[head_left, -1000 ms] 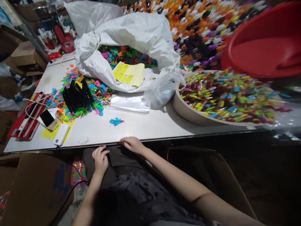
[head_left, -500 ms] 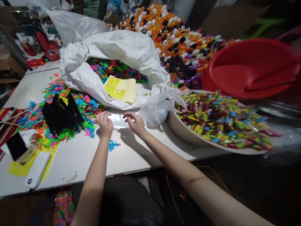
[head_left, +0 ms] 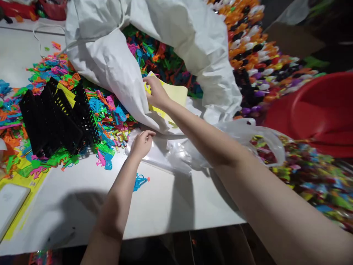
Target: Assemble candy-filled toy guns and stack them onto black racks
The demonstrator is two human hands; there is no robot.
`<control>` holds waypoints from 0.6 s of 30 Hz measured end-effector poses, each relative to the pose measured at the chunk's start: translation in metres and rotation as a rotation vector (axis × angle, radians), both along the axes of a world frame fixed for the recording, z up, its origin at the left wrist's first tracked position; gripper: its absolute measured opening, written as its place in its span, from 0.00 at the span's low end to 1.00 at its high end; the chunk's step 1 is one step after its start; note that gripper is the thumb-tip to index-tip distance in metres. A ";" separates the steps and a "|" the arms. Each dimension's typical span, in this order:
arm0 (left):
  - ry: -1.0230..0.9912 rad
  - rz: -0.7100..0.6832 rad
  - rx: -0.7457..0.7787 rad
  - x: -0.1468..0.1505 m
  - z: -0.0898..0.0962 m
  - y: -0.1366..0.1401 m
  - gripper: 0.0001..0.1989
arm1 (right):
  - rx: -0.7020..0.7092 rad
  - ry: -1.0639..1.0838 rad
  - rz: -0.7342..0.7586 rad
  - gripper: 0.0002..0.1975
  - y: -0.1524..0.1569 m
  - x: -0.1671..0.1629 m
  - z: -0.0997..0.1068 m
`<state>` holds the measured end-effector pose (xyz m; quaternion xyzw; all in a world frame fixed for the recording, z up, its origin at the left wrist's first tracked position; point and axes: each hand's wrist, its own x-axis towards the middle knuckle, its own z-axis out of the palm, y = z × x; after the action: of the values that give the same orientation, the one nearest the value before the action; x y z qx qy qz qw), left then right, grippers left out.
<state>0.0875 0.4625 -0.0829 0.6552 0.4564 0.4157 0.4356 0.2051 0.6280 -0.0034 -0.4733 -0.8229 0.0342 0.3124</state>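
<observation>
Head view: the right hand [head_left: 157,91], just above the middle of the frame, reaches to the yellow sheet [head_left: 178,95], which lies across the near edge of the white sack's mouth. Its fingers are bent over the left part of the sheet; whether they pinch it or only rest against it, I cannot tell. The white sack [head_left: 110,62] fills the upper middle, its rim rolled outward around a heap of small bright plastic toys [head_left: 165,59].

The left hand [head_left: 141,145], near the centre of the frame, is over the left end of the clear plastic bags [head_left: 161,156], its fingers loosely curved; contact with the plastic cannot be made out. The bags lie flat on the white counter [head_left: 162,200], just below the sack. Under them in the frame, beside the left forearm, is a blue toy [head_left: 140,182] with an orange tip.

At left, black mesh baskets [head_left: 55,117] sit on a spread of colourful toys [head_left: 110,103], and a white device [head_left: 12,202] lies on yellow paper [head_left: 37,186] at the lower left. Orange, white and black pieces [head_left: 248,36] are heaped at the upper right, above a red basin [head_left: 317,121] at the right edge.
</observation>
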 end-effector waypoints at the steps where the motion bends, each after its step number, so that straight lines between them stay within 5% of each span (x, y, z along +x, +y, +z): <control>1: -0.044 0.002 -0.050 0.000 -0.001 0.001 0.13 | 0.000 -0.021 -0.025 0.11 0.013 -0.008 -0.001; 9: -0.035 0.013 -0.112 -0.003 0.004 -0.004 0.12 | 0.127 0.182 -0.283 0.10 0.108 -0.036 0.009; 15: -0.024 0.019 -0.130 -0.004 0.007 -0.005 0.13 | -0.050 0.060 -0.323 0.35 0.172 -0.004 -0.041; 18: -0.038 0.017 -0.105 -0.003 0.005 -0.005 0.13 | 0.102 0.026 -0.139 0.38 0.190 0.012 -0.070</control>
<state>0.0846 0.4572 -0.0775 0.6194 0.4748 0.4073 0.4744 0.2173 0.8182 -0.0732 -0.5122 -0.7847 -0.0230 0.3485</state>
